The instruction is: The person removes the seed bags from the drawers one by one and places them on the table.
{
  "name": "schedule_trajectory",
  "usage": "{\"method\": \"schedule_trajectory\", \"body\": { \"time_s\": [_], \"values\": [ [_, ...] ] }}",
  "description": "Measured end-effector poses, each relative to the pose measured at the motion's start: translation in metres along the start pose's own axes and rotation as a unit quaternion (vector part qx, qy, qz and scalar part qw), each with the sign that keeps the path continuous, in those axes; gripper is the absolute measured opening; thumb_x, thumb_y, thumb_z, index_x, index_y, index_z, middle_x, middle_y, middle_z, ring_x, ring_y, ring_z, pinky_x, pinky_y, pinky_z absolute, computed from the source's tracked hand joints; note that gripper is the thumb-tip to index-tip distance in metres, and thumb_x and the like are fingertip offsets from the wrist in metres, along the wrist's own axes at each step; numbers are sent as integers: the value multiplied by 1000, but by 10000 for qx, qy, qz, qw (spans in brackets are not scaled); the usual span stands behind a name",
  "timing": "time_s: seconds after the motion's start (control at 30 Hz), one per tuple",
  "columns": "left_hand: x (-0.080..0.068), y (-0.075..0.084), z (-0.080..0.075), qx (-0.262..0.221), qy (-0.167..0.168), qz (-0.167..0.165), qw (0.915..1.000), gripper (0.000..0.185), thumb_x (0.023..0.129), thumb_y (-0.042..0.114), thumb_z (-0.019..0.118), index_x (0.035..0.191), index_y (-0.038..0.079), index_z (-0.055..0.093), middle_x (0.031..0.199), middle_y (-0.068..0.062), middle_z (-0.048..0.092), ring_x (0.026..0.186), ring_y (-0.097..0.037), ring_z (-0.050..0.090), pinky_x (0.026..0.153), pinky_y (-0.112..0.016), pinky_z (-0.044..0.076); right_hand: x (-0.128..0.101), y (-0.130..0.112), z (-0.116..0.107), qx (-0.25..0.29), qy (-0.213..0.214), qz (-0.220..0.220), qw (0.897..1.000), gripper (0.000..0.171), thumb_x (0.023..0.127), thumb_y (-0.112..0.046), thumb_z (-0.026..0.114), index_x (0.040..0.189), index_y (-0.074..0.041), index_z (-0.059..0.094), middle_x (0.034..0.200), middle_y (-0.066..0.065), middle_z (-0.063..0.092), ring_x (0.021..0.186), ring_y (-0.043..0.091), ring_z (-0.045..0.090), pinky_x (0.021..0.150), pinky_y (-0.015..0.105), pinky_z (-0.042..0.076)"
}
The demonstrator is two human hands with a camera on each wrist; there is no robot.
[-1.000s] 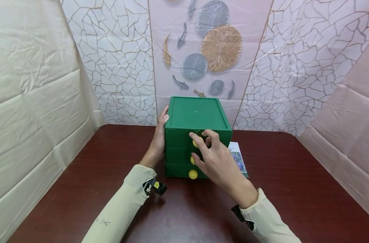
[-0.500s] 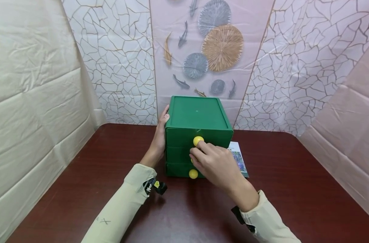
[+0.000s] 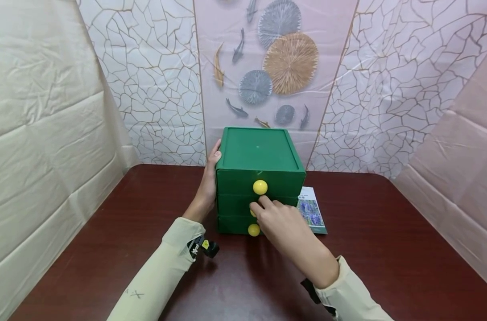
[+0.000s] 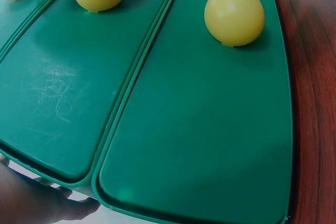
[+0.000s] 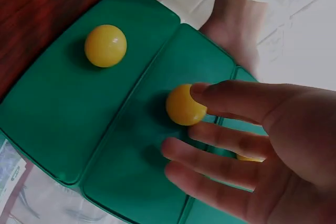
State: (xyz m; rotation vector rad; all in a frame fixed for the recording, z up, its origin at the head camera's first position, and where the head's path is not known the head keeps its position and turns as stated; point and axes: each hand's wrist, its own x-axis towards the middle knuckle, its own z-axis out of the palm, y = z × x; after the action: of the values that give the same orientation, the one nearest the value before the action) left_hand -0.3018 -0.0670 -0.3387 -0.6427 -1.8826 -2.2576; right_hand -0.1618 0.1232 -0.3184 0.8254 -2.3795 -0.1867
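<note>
A green three-drawer box (image 3: 259,149) stands on the table, its drawers shut, each front bearing a round yellow knob. My left hand (image 3: 207,183) rests along the box's left side, fingers extended toward the back. At the middle drawer, my right hand (image 3: 285,223) pinches the middle knob (image 5: 182,107), the thumb on one side and fingers on the other. Most of that knob is covered in the head view. Above the hand is the top knob (image 3: 260,187), and below it the bottom knob (image 3: 253,230); neither is touched.
Right of the box, a printed booklet (image 3: 312,211) with a purple flower picture lies partly behind it. The dark red wooden table (image 3: 147,249) extends around the box. A patterned cloth (image 3: 163,89) hangs at the back, with pale cloth on both sides.
My right hand has moved down from in front of the top knob to the middle knob, its spread fingers closing in. My left hand stays against the box. The drawers have not moved.
</note>
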Motion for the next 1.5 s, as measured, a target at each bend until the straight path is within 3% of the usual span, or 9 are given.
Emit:
{"method": "schedule_trajectory", "body": {
  "time_s": [0.33, 0.8, 1.5],
  "values": [
    [-1, 2, 1, 10, -10, 71, 10000, 72, 103, 55, 34, 170, 35, 19, 175, 7, 17, 158, -20, 22, 124, -58, 20, 2, -4, 11, 247, 28, 53, 9997, 29, 84, 6, 83, 98, -4, 60, 91, 11, 55, 67, 20, 58, 49, 33, 52],
    [-1, 1, 1, 43, 38, 57, 10000, 71, 103, 55, 34, 170, 35, 20, 174, 8, 19, 157, -18, 23, 124, -56, 21, 2, -8, 11, 339, -182, 34, 9993, 28, 84, 8, 83, 101, -1, 62, 100, 14, 56, 70, 19, 59, 52, 31, 54],
    [2, -2, 0, -12, -8, 217, 9998, 73, 103, 52, 34, 171, 30, 19, 175, 4, 18, 158, -20, 22, 124, -56, 21, -1, -10, -5, 382, -420, -143, 9983, 30, 83, 9, 84, 93, -6, 60, 93, 7, 50, 60, 13, 50, 46, 25, 43]
  ]
}}
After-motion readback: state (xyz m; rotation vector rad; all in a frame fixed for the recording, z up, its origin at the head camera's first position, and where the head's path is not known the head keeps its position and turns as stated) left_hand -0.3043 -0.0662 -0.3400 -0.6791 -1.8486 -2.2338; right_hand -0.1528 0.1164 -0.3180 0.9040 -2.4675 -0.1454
